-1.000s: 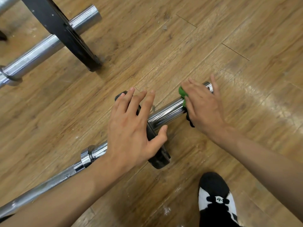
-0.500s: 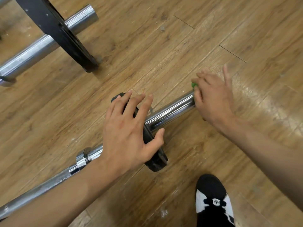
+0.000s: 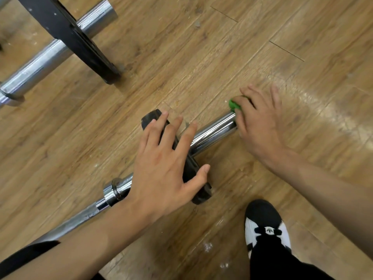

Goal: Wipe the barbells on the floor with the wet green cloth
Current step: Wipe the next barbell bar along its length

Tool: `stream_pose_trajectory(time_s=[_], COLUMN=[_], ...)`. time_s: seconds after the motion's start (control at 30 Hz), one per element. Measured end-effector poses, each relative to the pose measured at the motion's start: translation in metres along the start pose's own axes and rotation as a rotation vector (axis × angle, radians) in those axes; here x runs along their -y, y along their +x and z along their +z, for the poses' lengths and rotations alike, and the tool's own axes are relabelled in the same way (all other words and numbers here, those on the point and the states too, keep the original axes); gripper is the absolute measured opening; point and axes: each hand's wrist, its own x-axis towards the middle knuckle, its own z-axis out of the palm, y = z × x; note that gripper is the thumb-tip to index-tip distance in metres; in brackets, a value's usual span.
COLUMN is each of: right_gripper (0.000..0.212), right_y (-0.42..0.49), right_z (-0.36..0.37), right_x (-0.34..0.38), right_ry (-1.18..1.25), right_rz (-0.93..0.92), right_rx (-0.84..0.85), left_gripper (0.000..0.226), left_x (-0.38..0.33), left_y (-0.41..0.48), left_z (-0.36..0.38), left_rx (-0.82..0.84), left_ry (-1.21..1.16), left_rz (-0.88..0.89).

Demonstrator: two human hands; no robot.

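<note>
A chrome barbell point(image 3: 212, 132) lies diagonally on the wooden floor with a small black plate point(image 3: 193, 170) on its sleeve. My left hand point(image 3: 165, 164) rests on top of the plate, fingers spread and straight. My right hand point(image 3: 258, 126) covers the outer end of the sleeve and presses the green cloth point(image 3: 233, 104) against it. Only a small green edge of the cloth shows under my fingers. The sleeve's tip is hidden by that hand.
A second barbell point(image 3: 50, 55) with a large black plate point(image 3: 68, 35) lies at the upper left. My black and white shoe point(image 3: 266, 229) stands at the lower right. White specks dot the floor near the shoe.
My right hand has slid the cloth outward along the sleeve, from its middle to its end. My left hand has stayed on the plate.
</note>
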Motion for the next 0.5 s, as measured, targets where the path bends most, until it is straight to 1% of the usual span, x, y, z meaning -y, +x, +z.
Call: stream_pose_trajectory(time_s=[0.07,0.13,0.2,0.23,0.27,0.3,0.4,0.47,0.5], right_gripper=[0.03,0.033,0.033,0.033,0.031,0.031,0.033,0.032,0.032], right_y=[-0.012,-0.024,-0.026,-0.023,-0.019,-0.016,-0.009,-0.01,-0.012], right_z=[0.011,0.02,0.018,0.015,0.011,0.008,-0.004,0.001,0.007], right_x=[0.033,0.054,0.043,0.03,0.015,-0.002,-0.032,-0.018,-0.002], right_ry=[0.049,0.111,0.083,0.047,0.03,0.029,0.041,0.052,0.074], right_rz=[-0.049,-0.209,-0.377,-0.417,-0.405,-0.348,-0.125,-0.037,-0.044], right_rx=[0.026,0.093,0.145,0.141,0.118,0.08,0.018,0.003,0.011], left_gripper=[0.074,0.071,0.068,0.067,0.069,0.073,0.085,0.085,0.085], left_x=[0.001,0.004,0.012,0.019,0.026,0.031,0.032,0.024,0.021], left_y=[-0.002,-0.003,0.0,0.004,0.009,0.014,0.018,0.015,0.013], left_z=[-0.004,-0.008,-0.017,-0.021,-0.023,-0.022,-0.005,0.003,0.004], left_rx=[0.044,0.063,0.043,0.027,0.022,0.033,0.054,0.019,0.0], left_ry=[-0.034,-0.084,-0.177,-0.231,-0.276,-0.295,-0.27,-0.262,-0.257], left_rz=[0.003,0.017,0.002,-0.037,-0.087,-0.126,-0.151,-0.153,-0.158])
